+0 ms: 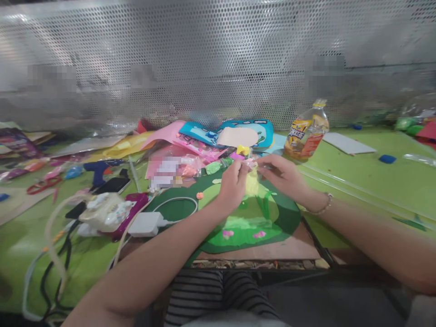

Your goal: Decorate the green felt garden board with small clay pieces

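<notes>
Over the middle of the green craft board, my left hand (234, 184) is closed, with thumb and fingertips pinched together. Opposite it, my right hand (284, 175) has its fingers bent inward, tips nearly meeting those of the left. A small pale piece sits between the fingertips; its kind is too blurred to name. Just below them is a pale yellow soft-looking piece (252, 184), over the light green middle of the board (288, 222). Two pink shapes (259, 235) decorate the board's lower part, and a small orange shape (200, 195) lies at its left.
Left are a blue glue gun (97, 172), red scissors (43, 186), a cream power strip (102, 213), a white adapter (145, 225) and tangled cables. A drink bottle (306, 131) stands behind my right hand. Blue paper cutouts (267, 131) lie before the perforated metal panel (204, 59).
</notes>
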Demonstrator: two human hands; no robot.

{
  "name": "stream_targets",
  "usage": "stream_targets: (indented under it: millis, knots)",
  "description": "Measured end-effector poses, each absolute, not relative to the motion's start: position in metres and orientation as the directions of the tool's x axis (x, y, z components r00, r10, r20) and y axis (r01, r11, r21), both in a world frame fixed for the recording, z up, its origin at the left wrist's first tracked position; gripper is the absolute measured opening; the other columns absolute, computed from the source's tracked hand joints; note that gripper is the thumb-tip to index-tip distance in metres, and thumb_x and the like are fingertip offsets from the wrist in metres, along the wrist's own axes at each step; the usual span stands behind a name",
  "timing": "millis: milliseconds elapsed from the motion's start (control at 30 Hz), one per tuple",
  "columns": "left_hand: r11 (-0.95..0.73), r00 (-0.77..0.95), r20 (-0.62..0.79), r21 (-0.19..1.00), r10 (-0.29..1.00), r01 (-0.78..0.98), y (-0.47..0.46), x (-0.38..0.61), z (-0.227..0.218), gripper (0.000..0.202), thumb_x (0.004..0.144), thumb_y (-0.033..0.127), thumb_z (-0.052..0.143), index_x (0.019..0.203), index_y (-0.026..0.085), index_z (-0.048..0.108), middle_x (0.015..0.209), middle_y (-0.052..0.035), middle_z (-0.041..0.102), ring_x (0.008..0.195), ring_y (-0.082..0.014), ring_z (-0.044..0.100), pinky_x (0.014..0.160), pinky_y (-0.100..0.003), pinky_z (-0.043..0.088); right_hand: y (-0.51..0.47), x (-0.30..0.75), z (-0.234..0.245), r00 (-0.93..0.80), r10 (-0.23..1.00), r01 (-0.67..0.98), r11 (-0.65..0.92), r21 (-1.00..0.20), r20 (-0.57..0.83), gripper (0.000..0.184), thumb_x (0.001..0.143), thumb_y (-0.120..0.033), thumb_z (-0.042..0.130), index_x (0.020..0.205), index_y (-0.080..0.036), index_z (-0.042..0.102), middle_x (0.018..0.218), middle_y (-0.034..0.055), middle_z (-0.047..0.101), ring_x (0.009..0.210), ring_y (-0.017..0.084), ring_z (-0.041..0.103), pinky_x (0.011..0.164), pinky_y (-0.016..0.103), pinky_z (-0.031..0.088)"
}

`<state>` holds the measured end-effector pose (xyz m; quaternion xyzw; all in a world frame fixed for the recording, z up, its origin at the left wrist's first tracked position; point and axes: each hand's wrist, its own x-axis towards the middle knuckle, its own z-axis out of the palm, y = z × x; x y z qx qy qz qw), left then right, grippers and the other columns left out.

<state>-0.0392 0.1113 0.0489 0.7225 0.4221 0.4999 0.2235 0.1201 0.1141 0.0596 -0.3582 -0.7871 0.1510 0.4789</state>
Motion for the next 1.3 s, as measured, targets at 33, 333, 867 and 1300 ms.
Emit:
stream_targets:
  millis: [33,333,867,1300]
  knots:
    - [-0.54,0.139,0.532,0.747,0.835,0.387,0.111,-0.04,0.049,0.03,0.093,0.038,0.029,0.08,0.019,0.049,0.081,-0.0022,0.062,0.076,-0.0127,0.057,0.07,-0.024,0.04,0.114,0.12,0.059,-0.267,0.717,0.408,0.689,-0.599,0.644,0.017,0.084,-0.03,0.053,0.098,-0.021,0.06,0.085,0.0033,0.063,0.062,0.012,0.059,0.055,0.026,0.054]
    - [-0.541,0.121,0.542,0.741,0.831,0.398,0.111,-0.041,0.047,0.03,0.094,0.037,0.029,0.078,0.02,0.048,0.076,-0.0017,0.06,0.072,-0.0129,0.054,0.068,-0.025,0.038,0.115,0.12,0.057,-0.282,0.72,0.408,0.688,-0.599,0.635,0.017,0.084,-0.035,0.053,0.091,-0.021,0.059,0.076,0.0018,0.063,0.055,0.011,0.058,0.049,0.024,0.05]
    - [-0.559,0.111,0.568,0.725,0.816,0.403,0.111,-0.04,0.042,0.026,0.092,0.033,0.035,0.07,0.02,0.04,0.062,0.0021,0.043,0.06,-0.0115,0.042,0.06,-0.024,0.032,0.124,0.13,0.065,-0.615,0.731,0.213,0.513,-0.831,0.294,0.021,0.083,-0.037,0.056,0.081,-0.017,0.064,0.082,0.0033,0.054,0.07,0.012,0.054,0.057,0.023,0.052]
    - [-0.516,0.035,0.537,0.789,0.843,0.333,0.117,-0.044,0.043,0.024,0.091,0.032,0.035,0.073,0.019,0.045,0.069,0.0006,0.051,0.066,-0.0111,0.047,0.064,-0.024,0.035,0.118,0.119,0.069,-0.266,0.898,0.182,0.403,-0.897,0.349,0.026,0.068,-0.034,0.072,0.086,-0.017,0.064,0.077,0.002,0.066,0.066,0.012,0.062,0.059,0.025,0.053]
